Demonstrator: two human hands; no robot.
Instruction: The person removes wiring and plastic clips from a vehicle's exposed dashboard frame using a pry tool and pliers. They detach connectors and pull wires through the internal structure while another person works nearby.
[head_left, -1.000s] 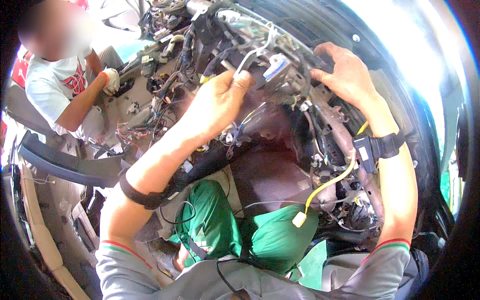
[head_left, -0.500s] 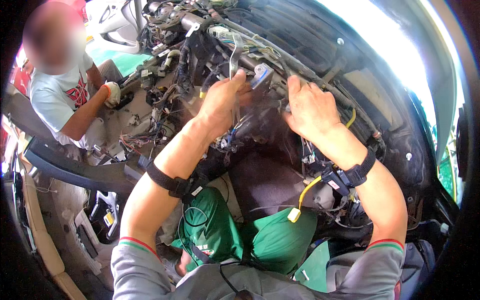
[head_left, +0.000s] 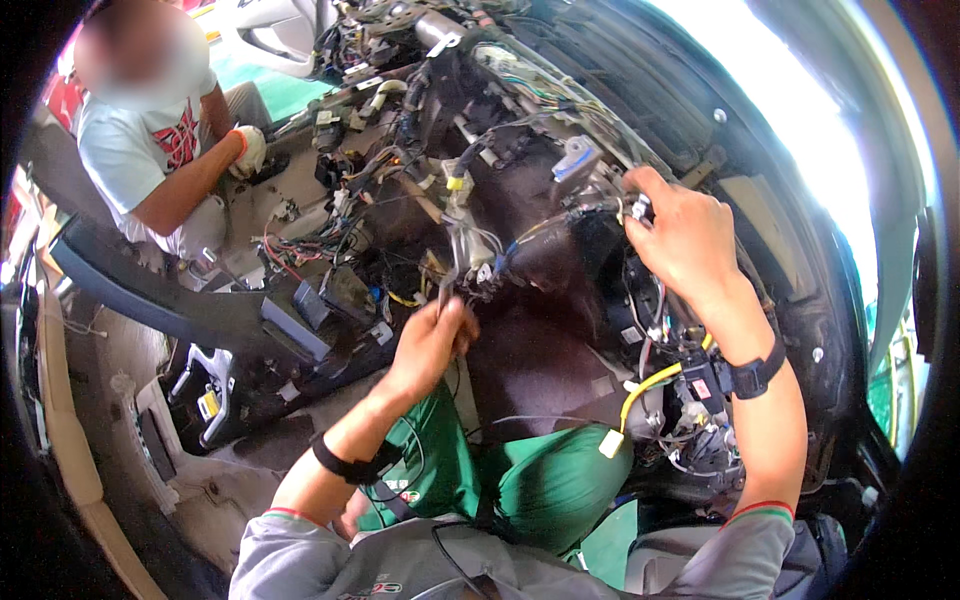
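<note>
My left hand (head_left: 428,352) is closed around the lower end of a bent silver metal strip (head_left: 459,248), held low in front of the wiring. Blur hides part of its shape. A bundle of wires with a white connector (head_left: 484,273) hangs just beside the strip. At the right, my right hand (head_left: 690,238) pinches by a long metal crossbar (head_left: 600,135), against a small shiny piece (head_left: 640,207) at its fingertips whose kind I cannot make out. Left of that hand, a silver bracket with a blue edge (head_left: 576,160) sticks out below the bar.
A co-worker with a gloved hand (head_left: 250,152) sits at the far left. Loose wiring (head_left: 310,235) covers the stripped car floor. A yellow cable with a pale connector (head_left: 612,442) dangles below my right wrist. A dark trim panel (head_left: 150,295) crosses at the left.
My left hand has come down and towards me with the metal strip, away from the crossbar. My right hand has shifted right and slightly down. The view has shifted too.
</note>
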